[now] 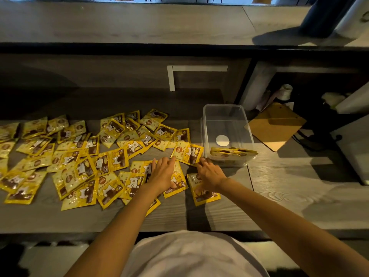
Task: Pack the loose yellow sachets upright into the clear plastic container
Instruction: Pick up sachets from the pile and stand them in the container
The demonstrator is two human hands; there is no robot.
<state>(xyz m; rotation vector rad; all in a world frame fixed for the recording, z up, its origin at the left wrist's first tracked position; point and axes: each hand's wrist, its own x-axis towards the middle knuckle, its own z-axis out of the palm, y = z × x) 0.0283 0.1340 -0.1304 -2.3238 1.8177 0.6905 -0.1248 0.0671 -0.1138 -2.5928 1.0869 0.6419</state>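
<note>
Several loose yellow sachets point(79, 156) lie scattered flat over the left and middle of the grey wooden table. The clear plastic container point(226, 124) stands to the right of them, with a few sachets point(232, 152) stacked at its near end. One yellow sachet point(187, 151) lies just left of the container. My left hand point(162, 174) rests fingers spread on a sachet and touches that one's left corner. My right hand point(208, 171) touches its near right edge with the fingertips. Whether either hand grips it is unclear.
A brown clipboard point(275, 126) lies right of the container. Behind it a dark recess holds a white roll point(285, 91) and cables. A raised shelf point(119, 23) runs along the back. The table's near edge point(139, 232) is close to my body.
</note>
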